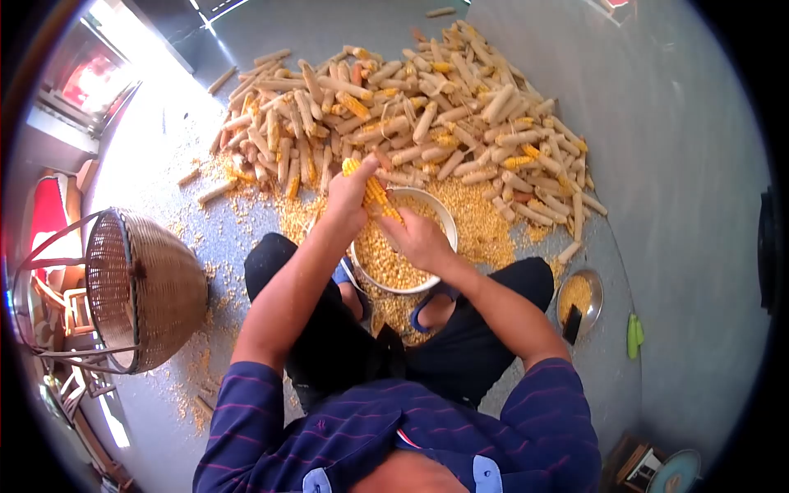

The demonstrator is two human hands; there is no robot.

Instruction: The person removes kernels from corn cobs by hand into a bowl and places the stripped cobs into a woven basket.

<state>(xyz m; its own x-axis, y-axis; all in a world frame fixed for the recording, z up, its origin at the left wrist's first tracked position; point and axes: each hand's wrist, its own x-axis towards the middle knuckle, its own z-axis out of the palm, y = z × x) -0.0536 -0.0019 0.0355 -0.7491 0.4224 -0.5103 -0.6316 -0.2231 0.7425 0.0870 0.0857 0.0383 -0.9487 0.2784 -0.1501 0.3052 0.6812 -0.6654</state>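
Between my hands is a yellow ear of corn (376,194), held at a slant above a white-rimmed basin (450,220). My left hand (348,195) is wrapped round its upper part, the thumb pointing up along it. Lower down, my right hand (417,240) grips the ear near its bottom end, fingers partly hidden. Loose corn kernels (393,264) fill much of the basin, which stands on the floor between my feet.
A large heap of mostly stripped cobs (394,107) lies beyond the basin, with kernels (485,226) scattered around. At left a wicker basket (168,287) lies on its side. To the right are a metal bowl (590,283) with yellow grains and a green object (634,335).
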